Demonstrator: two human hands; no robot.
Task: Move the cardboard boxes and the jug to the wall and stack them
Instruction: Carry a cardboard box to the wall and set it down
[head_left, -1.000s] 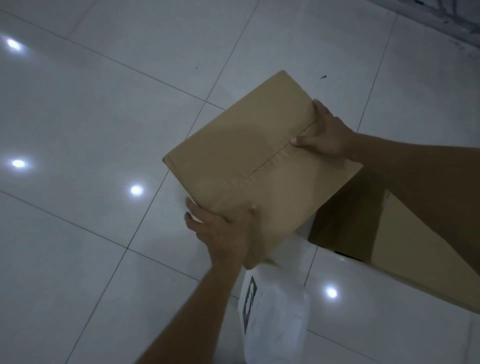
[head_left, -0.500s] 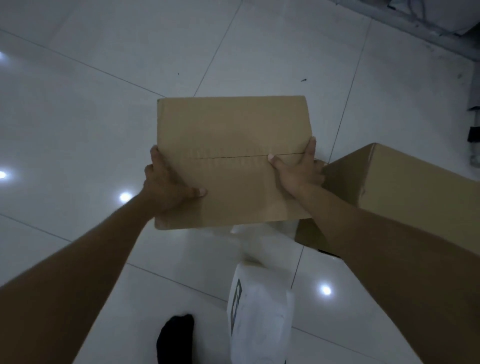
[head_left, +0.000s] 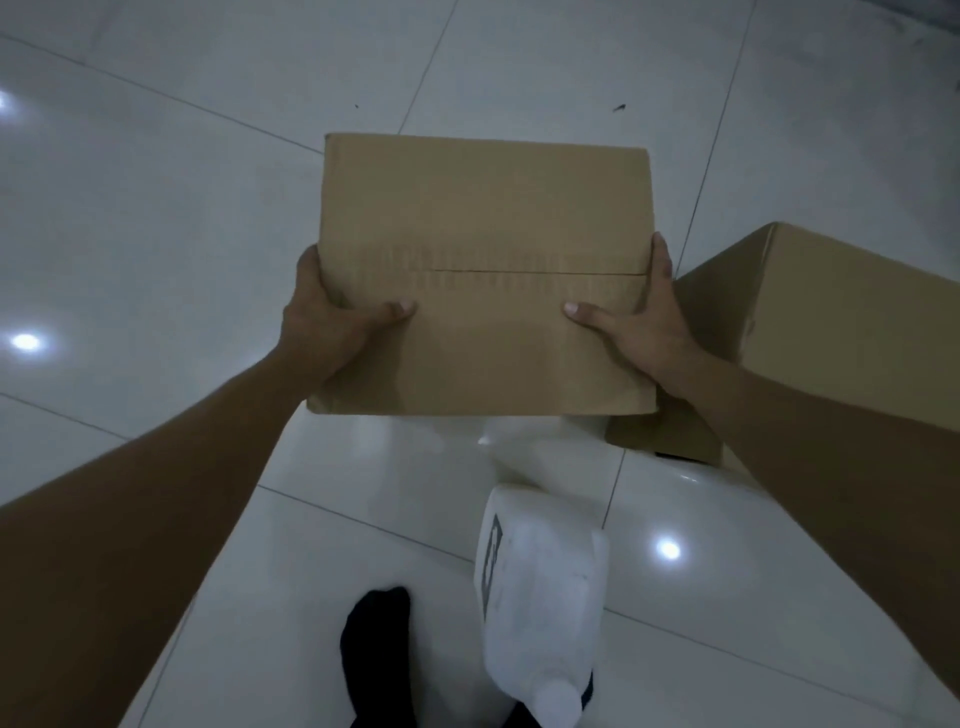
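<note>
The left hand (head_left: 332, 322) grips the left edge of the small cardboard box (head_left: 483, 228), thumb laid across its top, fingers hidden beneath. The right hand (head_left: 641, 322) holds the right edge the same way, thumb now spread further in along the top than half a second ago. The box is lifted off the tiled floor (head_left: 156, 182) and sits level and square, where a second ago it was turned at an angle. Just right stands the larger box (head_left: 841, 312). The white jug (head_left: 540, 597) stands on the floor below, beside a foot in a black sock (head_left: 376, 654).
</note>
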